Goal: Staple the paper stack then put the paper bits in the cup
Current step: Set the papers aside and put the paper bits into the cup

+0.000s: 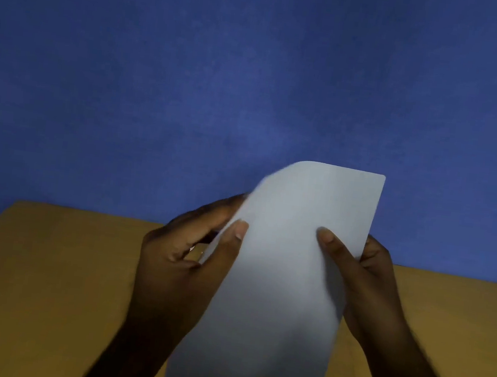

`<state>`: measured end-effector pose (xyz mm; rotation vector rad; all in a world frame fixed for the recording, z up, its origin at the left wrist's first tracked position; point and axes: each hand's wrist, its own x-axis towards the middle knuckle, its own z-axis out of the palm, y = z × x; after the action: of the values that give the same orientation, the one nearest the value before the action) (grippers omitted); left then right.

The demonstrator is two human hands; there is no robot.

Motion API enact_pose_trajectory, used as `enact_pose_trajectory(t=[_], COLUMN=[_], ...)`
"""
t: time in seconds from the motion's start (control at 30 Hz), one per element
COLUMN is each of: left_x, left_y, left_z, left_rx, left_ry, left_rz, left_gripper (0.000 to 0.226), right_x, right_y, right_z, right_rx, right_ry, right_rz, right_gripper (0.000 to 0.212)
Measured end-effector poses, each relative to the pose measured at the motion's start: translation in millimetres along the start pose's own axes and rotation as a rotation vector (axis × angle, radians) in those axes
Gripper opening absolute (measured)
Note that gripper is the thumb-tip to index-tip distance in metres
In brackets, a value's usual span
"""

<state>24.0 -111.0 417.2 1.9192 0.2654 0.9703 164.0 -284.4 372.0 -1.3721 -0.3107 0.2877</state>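
Holding the paper stack above the wooden table at centre frame, the left hand pinches its left edge, thumb on top. The right hand clamps the right edge likewise. No stapler or cup is visible. Judged step: squaring the sheets before stapling. Next move calls for aligned edges and locating the stapler.

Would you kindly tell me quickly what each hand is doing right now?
Left hand: closed on the left edge of the white paper sheet.
Right hand: closed on the same sheet's right edge.
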Motion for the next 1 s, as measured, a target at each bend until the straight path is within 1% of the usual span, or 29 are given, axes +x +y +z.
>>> enact_pose_trajectory(t=[0.1,0.17,0.37,0.47,0.53,0.6,0.63,0.7,0.8,0.87,0.97,1.0], left_x=[-3.5,-6.5,-14.4,-16.8,-17.6,-19.3,-20.1,-21.9,-21.9,-21.4,-19.8,-18.9], left_y=[-5.9,-10.9,-16.5,-18.7,-19.9,-19.4,-17.9,-14.2,-8.9,-9.0,-21.6,-28.8], left_z=[-0.4,0.3,4.4,6.7,7.6,8.6,8.5,8.8,9.2,9.0,8.6,8.9], left_rx=[0.247,0.342,0.62,0.695,0.705,0.677,0.645,0.539,0.361,0.287,0.172,0.11], left_ry=[-0.138,-0.219,-0.366,-0.422,-0.443,-0.453,-0.449,-0.412,-0.289,-0.217,-0.134,-0.118], left_rz=[0.324,0.452,0.569,0.596,0.598,0.582,0.564,0.503,0.374,0.221,-0.107,-0.172], left_gripper=[0.043,0.047,0.052,0.057,0.058,0.058,0.057,0.054,0.048,0.049,0.049,0.049], right_x=[2.1,4.0,8.9,10.9,11.4,10.6,10.1,9.1,7.9,6.5,5.8,6.0], right_y=[-0.2,2.0,5.3,6.8,8.7,8.0,7.8,9.5,12.9,14.3,19.3,22.3], right_z=[5.6,8.6,9.8,8.7,6.7,4.9,4.5,3.5,2.6,-0.4,-7.4,-10.3], right_rx=[0.047,0.064,0.121,0.161,0.186,0.225,0.215,0.144,0.103,0.099,0.076,0.076], right_ry=[-0.039,-0.061,-0.116,-0.155,-0.182,-0.205,-0.194,-0.147,-0.103,-0.069,-0.047,-0.042], right_rz=[-0.001,-0.004,-0.025,-0.036,-0.046,-0.029,-0.023,-0.018,0.021,0.049,0.075,0.082], right_gripper=[0.029,0.028,0.017,0.017,0.022,0.034,0.035,0.028,0.024,0.025,0.027,0.028])
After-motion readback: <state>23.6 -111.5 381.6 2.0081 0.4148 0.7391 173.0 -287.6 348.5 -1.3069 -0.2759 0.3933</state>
